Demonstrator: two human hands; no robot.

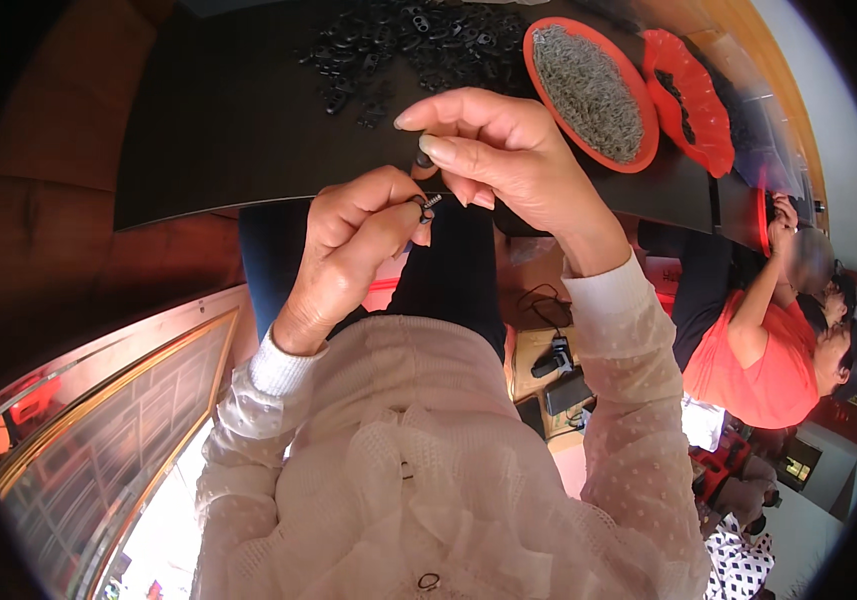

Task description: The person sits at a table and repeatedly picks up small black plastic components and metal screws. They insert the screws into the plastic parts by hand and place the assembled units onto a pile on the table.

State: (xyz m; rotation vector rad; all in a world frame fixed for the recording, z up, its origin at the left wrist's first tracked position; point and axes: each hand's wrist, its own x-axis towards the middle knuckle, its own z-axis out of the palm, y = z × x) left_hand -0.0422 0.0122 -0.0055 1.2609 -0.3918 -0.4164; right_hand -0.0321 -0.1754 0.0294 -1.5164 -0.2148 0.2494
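Note:
My left hand (348, 235) is closed in a pinch, just past the table's near edge. Between its thumb and fingers sits a small black plastic piece (417, 205), with a short metal spring (433, 201) sticking out of it to the right. My right hand (508, 160) is a little above and to the right, its fingers curled. At its thumb tip it pinches a small, dark, rounded plastic piece (423, 158), held apart from the spring. The fingers partly hide both black pieces, so their full shape cannot be made out.
Many loose black plastic pieces (418, 45) are heaped on the dark table (218, 130). A red bowl (651, 120) full of small metal springs stands at the right, beside a red scalloped dish (710, 130) of dark bits. Farther right, a person in an orange-red top (763, 350) works.

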